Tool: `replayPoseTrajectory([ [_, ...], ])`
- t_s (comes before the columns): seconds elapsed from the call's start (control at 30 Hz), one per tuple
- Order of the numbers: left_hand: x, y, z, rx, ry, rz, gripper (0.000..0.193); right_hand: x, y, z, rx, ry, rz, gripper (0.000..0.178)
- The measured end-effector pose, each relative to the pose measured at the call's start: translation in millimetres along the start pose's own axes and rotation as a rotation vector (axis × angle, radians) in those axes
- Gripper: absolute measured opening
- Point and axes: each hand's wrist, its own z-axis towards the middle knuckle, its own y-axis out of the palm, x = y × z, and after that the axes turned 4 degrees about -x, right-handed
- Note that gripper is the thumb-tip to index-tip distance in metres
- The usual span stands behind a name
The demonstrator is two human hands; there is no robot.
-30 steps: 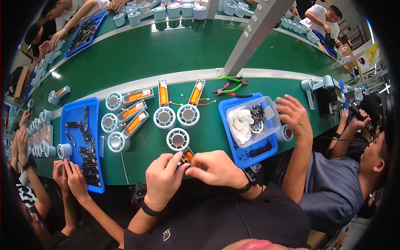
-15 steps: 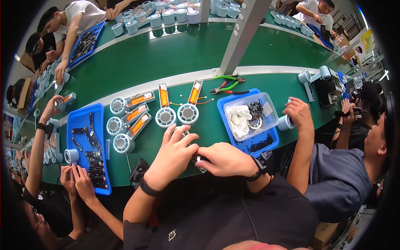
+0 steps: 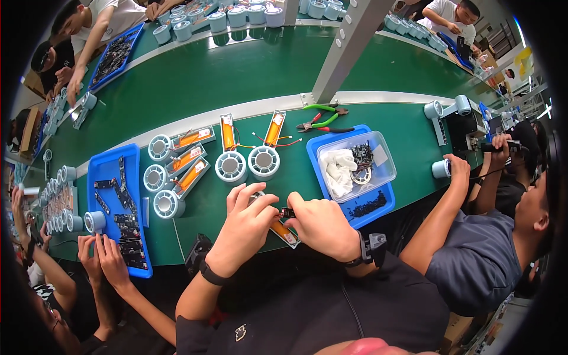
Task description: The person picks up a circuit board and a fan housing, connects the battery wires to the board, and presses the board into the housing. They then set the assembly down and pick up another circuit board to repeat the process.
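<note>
Long green-topped desk (image 3: pixel 195 77) with a pale strip down its middle, slanted grey metal post (image 3: pixel 349 44) rising from it, bright daylight at the right edge (image 3: pixel 541 109) — co-workers seated along both sides.

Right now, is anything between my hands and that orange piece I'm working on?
Nothing visible. Your left hand and right hand are already on the orange part, fingers meeting over it. The finished round units sit farther back on the green table, clear of your hands.
</note>
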Motion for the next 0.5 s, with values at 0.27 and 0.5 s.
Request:
replayPoseTrajectory([
  [0.27, -2, 3, -5, 0.060, -0.029, -0.171, 0.016, 15, 19, 0, 0.259, -0.369, -0.013, 0.022],
  [0.5, -5, 5, -11, 0.099, -0.066, -0.216, 0.014, 12, 30, -1, 0.271, -0.249, 0.178, 0.026],
])
